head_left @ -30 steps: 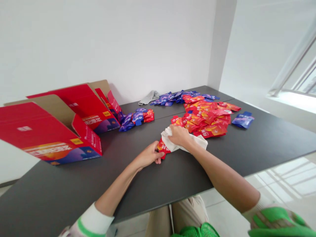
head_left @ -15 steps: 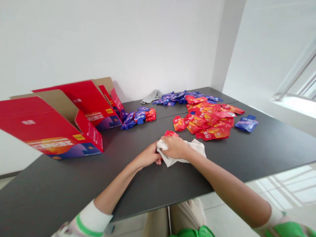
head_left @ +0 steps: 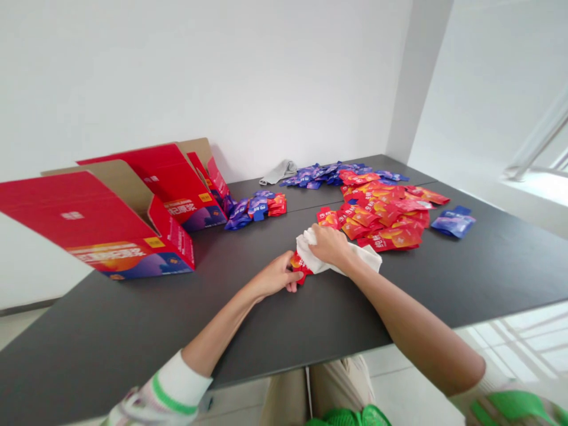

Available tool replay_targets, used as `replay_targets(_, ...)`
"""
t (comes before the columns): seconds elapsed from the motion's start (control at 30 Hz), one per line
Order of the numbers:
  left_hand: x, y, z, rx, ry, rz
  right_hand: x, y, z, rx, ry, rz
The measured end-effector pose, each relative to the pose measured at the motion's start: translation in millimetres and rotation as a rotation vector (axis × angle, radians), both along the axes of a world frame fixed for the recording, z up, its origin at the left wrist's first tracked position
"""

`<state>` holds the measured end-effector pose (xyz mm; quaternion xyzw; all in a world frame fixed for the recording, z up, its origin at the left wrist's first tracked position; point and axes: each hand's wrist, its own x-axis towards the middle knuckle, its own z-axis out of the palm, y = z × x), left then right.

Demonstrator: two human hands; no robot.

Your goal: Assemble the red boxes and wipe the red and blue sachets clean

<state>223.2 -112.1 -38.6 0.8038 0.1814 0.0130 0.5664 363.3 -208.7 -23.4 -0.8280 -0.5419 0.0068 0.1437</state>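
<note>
Near the table's middle, my left hand pinches the near-left edge of a red pouch. My right hand is closed on a white cloth, which lies bunched over the far part of that pouch and trails to the right. The cloth and fingers cover much of the pouch. Just beyond my right hand lies a heap of red and orange pouches. One blue pouch rests to the right of the heap.
Two open red cardboard boxes stand at the left of the dark table. A small pile of blue and red pouches sits beside them. Farther back are a grey cloth and many blue pouches near the wall.
My right hand has moved away from my left hand, up and to the right, with the cloth. More of the red pouch now shows between the hands. The view has shifted slightly.
</note>
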Motion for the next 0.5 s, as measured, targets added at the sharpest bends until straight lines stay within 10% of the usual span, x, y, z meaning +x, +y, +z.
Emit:
replay_targets(0.2,1,1,-2.4,0.006,0.013,-0.013,-9,0,-2.2,-0.009,0.060,0.074)
replay_targets(0.5,-13,20,17.6,-0.283,-0.004,0.120,48,-4,-1.8,0.044,0.165,-0.404)
